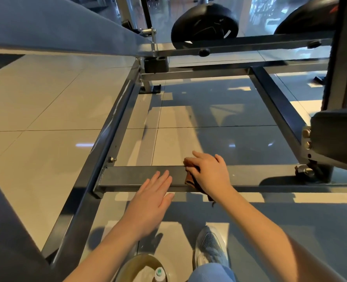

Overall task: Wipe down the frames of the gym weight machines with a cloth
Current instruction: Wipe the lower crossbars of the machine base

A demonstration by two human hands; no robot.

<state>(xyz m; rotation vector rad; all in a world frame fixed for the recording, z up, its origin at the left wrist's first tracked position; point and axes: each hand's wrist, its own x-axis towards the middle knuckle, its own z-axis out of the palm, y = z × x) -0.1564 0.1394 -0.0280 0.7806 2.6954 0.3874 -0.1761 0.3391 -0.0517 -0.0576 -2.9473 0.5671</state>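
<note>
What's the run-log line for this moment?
phase: wiping frame | right hand: holds cloth on crossbar | left hand: flat on crossbar

A gym: a dark steel weight-machine frame (132, 178), bolted at its corners, lies low on a glossy tiled floor (36, 102). Beyond the frame's far bar is a black weight plate (205, 23), and a black padded rest (335, 135) sits at the frame's right side
</note>
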